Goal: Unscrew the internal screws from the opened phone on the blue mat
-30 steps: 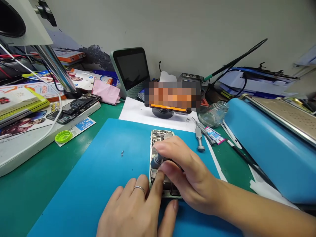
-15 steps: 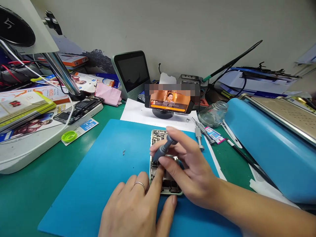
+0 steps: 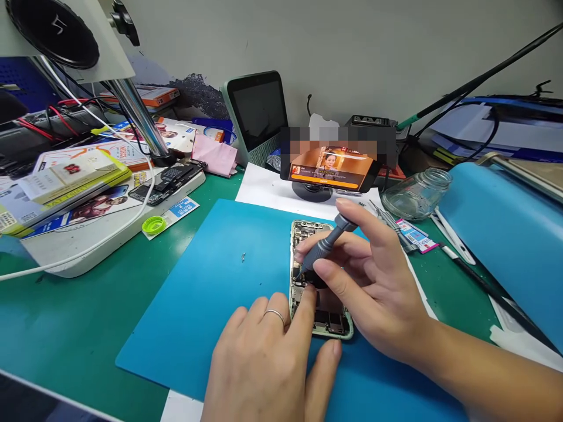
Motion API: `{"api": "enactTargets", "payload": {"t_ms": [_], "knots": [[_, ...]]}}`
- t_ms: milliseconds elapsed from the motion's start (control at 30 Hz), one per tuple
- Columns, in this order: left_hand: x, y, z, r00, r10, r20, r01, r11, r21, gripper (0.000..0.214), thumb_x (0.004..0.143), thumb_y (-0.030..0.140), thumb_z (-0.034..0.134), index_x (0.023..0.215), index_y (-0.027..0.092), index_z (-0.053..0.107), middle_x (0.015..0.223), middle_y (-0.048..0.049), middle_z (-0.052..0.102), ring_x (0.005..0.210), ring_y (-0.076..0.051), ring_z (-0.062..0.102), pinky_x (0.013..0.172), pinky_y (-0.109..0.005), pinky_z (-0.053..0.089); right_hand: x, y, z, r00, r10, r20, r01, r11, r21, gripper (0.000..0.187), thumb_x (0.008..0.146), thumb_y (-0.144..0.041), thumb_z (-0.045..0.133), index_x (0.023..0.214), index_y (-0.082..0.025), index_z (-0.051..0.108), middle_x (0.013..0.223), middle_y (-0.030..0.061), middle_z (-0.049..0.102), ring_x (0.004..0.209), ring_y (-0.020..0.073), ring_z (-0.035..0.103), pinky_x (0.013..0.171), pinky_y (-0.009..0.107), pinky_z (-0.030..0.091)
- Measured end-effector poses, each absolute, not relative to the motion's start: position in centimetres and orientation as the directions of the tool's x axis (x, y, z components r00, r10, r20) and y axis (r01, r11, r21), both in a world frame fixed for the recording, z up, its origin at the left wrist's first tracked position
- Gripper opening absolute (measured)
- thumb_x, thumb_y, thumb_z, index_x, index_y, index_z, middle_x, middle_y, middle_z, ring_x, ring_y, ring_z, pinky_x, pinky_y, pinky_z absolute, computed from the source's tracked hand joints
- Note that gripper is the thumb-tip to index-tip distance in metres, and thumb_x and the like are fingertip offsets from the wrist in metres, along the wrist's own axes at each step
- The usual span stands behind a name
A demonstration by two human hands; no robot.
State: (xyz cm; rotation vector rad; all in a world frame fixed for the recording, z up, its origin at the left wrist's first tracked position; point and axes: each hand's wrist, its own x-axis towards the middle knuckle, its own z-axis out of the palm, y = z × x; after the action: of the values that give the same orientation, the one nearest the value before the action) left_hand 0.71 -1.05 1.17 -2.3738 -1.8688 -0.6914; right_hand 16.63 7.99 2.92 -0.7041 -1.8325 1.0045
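An opened smartphone (image 3: 324,300) lies face up on the blue mat (image 3: 189,305), its inner boards showing. My right hand (image 3: 382,296) pinches a small grey precision screwdriver (image 3: 320,251), one finger on its end cap. The screwdriver leans, with its tip at the phone's upper left inside. Stretched over the mat, my left hand (image 3: 264,357) rests its index fingertip inside the phone, close below the screwdriver. The left thumb lies by the phone's bottom edge. Several tiny screws (image 3: 243,257) lie on the mat to the left.
Behind the mat, a phone playing video (image 3: 329,167) stands on a holder. A glass jar (image 3: 416,193), more screwdrivers (image 3: 391,221) and a blue machine (image 3: 497,223) are at right. A white stand base (image 3: 88,252) with a metal post (image 3: 138,123) occupies the left.
The camera view has shifted, so the scene sits further right. The screwdriver leans more, and its tip now shows inside the phone. My left index finger still touches the phone.
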Motion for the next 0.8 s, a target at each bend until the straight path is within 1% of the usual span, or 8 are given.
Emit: {"api": "enactTargets", "payload": {"t_ms": [67,167,300,467,600,800], "knots": [[0.70,-1.06,1.22,0.177,0.914,0.366,0.929,-0.278,0.246,0.037,0.102,0.035,0.051,0.135,0.024,0.065,0.095,-0.0031,0.070,0.077,-0.022,0.066,0.063,-0.038,0.045,16.63,7.99,2.93,-0.421,0.797,0.433,0.062,0.502,-0.863,0.063,0.108,-0.012,0.054,0.159,-0.044,0.037,0.116,0.0040,0.073,0.101,0.0184,0.074,0.078,0.033,0.068],[0.75,-1.09,1.28,0.168,0.917,0.362,0.930,-0.269,0.250,0.039,0.103,0.036,0.049,0.137,0.024,0.065,0.096,-0.0036,0.070,0.076,-0.022,0.065,0.062,-0.038,0.044,16.58,7.97,2.99,-0.405,0.814,0.416,0.070,0.481,-0.874,0.063,0.108,-0.012,0.054,0.159,-0.043,0.036,0.115,0.0046,0.073,0.100,0.0194,0.075,0.078,0.034,0.069],[0.83,-1.13,1.33,0.157,0.921,0.357,0.935,-0.255,0.248,0.040,0.104,0.036,0.049,0.139,0.023,0.065,0.096,-0.0037,0.069,0.078,-0.022,0.065,0.065,-0.038,0.045,16.53,8.00,3.02,-0.400,0.817,0.415,0.056,0.474,-0.879,0.063,0.107,-0.011,0.055,0.159,-0.042,0.037,0.115,0.0048,0.073,0.102,0.0198,0.075,0.078,0.034,0.069],[0.86,-1.10,1.36,0.146,0.921,0.361,0.934,-0.249,0.256,0.039,0.104,0.037,0.049,0.136,0.024,0.067,0.094,-0.0030,0.069,0.080,-0.024,0.066,0.068,-0.040,0.047,16.54,8.26,3.11,-0.405,0.820,0.405,0.045,0.460,-0.887,0.063,0.107,-0.010,0.055,0.158,-0.043,0.038,0.115,0.0034,0.072,0.103,0.0174,0.075,0.079,0.030,0.068],[0.82,-1.04,1.43,0.157,0.919,0.361,0.934,-0.257,0.249,0.037,0.104,0.035,0.049,0.135,0.024,0.067,0.094,-0.0031,0.069,0.076,-0.022,0.065,0.064,-0.039,0.046,16.50,8.43,3.22,-0.386,0.829,0.405,0.052,0.458,-0.887,0.062,0.106,-0.009,0.055,0.157,-0.042,0.040,0.113,0.0026,0.074,0.101,0.0168,0.076,0.085,0.032,0.069],[0.75,-1.08,1.44,0.154,0.921,0.357,0.932,-0.255,0.257,0.038,0.106,0.038,0.046,0.136,0.026,0.065,0.098,-0.0033,0.071,0.077,-0.023,0.066,0.063,-0.040,0.046,16.48,8.53,3.19,-0.374,0.836,0.401,0.055,0.451,-0.891,0.062,0.106,-0.011,0.058,0.157,-0.041,0.041,0.113,0.0032,0.075,0.100,0.0191,0.077,0.086,0.036,0.070]]}}
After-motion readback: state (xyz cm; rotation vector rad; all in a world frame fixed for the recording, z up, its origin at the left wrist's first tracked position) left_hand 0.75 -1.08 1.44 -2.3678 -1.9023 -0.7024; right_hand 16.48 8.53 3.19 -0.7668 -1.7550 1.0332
